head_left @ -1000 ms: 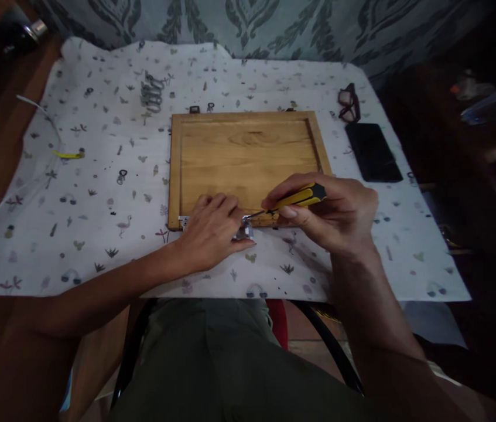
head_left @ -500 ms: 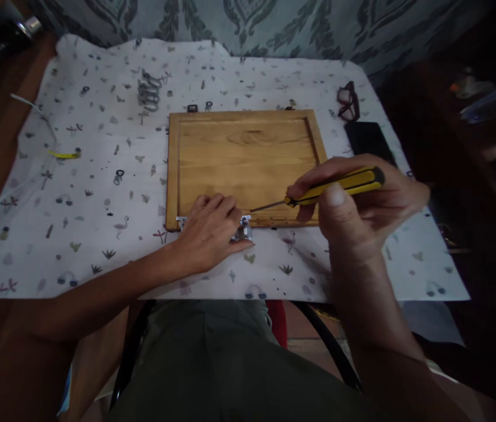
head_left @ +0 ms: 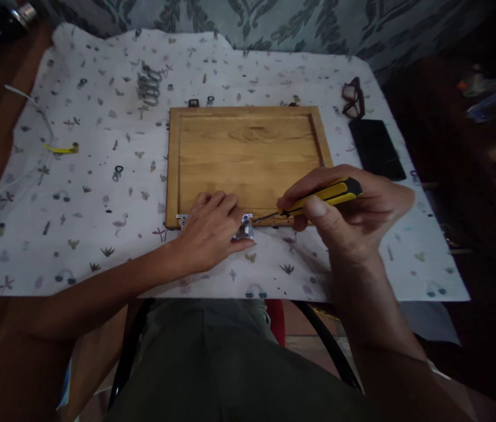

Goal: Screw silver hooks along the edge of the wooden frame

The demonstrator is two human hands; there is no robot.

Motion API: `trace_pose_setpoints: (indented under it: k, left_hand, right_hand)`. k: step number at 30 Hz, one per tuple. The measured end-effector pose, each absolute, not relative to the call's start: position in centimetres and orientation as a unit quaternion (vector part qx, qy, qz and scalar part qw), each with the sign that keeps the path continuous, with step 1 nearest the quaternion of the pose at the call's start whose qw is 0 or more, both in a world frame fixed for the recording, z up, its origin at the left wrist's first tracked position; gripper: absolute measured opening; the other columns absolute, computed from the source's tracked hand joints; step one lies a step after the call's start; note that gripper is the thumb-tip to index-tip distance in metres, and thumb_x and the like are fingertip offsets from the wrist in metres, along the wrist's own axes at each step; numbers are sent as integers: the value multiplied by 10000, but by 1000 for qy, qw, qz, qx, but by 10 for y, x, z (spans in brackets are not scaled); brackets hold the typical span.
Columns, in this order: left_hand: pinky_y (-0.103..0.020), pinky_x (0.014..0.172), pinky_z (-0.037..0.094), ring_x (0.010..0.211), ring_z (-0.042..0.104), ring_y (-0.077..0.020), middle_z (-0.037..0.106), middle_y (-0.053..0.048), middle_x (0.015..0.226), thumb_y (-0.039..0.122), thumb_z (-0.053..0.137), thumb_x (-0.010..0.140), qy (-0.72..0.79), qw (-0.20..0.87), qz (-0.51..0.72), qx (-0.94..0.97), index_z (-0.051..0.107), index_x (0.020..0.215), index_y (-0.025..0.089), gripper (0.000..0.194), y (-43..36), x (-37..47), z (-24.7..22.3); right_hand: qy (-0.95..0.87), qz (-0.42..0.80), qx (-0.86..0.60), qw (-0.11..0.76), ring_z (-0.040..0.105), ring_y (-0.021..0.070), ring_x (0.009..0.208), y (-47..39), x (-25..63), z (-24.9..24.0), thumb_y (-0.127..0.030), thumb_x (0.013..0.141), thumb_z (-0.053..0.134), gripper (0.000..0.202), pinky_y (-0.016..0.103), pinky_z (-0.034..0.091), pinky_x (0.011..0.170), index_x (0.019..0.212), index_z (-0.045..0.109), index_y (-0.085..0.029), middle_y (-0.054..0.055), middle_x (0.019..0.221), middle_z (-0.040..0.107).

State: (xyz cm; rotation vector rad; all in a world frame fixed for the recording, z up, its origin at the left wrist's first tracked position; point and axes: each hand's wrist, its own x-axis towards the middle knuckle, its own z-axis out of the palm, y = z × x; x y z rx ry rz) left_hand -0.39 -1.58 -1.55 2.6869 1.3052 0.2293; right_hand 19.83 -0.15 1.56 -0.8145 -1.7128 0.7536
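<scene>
right hand [head_left: 353,214]: grip closed round screwdriver [head_left: 324,198], tip just beside hinge [head_left: 245,231] | left hand [head_left: 210,231]: over hinge, can't tell grip closure from here | hinge: near edge of wooden panel [head_left: 248,161], on tabletop [head_left: 98,234]

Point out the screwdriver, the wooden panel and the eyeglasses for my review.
Screwdriver [head_left: 334,193]: head view, on its yellow-and-black handle.
Wooden panel [head_left: 248,159]: head view, on its bare recessed face.
Eyeglasses [head_left: 353,99]: head view, mid-frame.

Centre: panel [head_left: 248,149], grained wood, smooth, faint sheen. Lower centre: hinge [head_left: 246,227], shiny metal. Right of centre: screwdriver [head_left: 324,197], plastic-looking handle, slim metal shaft. Lower left: table cover [head_left: 93,234], matt; cloth or plastic, cannot tell.
</scene>
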Motion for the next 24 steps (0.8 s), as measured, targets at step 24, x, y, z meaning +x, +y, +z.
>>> trace_pose_setpoints:
  k: [24]
  left_hand:
    - [-408,907,416,1058,583,-293,668,-117,1066,578,698,913,438,61,72,894,701,1080,127,480,-15,-3,-16]
  right_hand:
    - [-784,319,-261,464,700,161,670,10,201,9,-278,849,815,98,296,542,593,934,768,-263,-9,804,759]
